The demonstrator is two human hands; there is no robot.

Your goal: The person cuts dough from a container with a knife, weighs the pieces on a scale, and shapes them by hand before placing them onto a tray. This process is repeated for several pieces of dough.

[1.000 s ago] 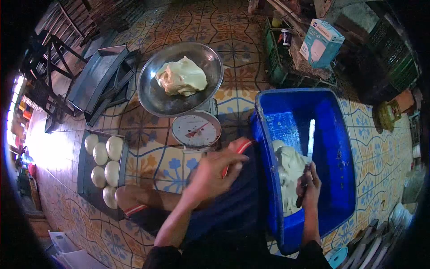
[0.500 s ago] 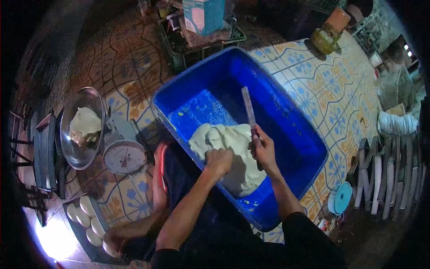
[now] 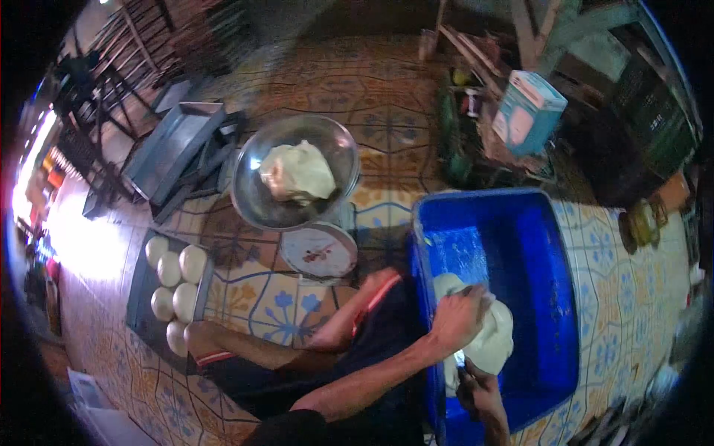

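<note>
The dough [image 3: 487, 334] lies in the blue tub [image 3: 550, 297] on the floor near its left wall — left hand [image 3: 460, 318] clutching its top, right hand [image 3: 476, 390] below it, grip unclear — with the scale's bowl [image 3: 256, 201] beyond.

Blue tub [image 3: 543, 245]; pale cream dough [image 3: 494, 334]; floor tiles [image 3: 260, 293] yellow-blue floral pattern.

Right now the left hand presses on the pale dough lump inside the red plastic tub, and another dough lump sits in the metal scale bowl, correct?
Not quite: the plastic tub is blue, not red, as the head view shows. The left hand does press on the pale dough lump, and another dough lump sits in the metal scale bowl.
</note>
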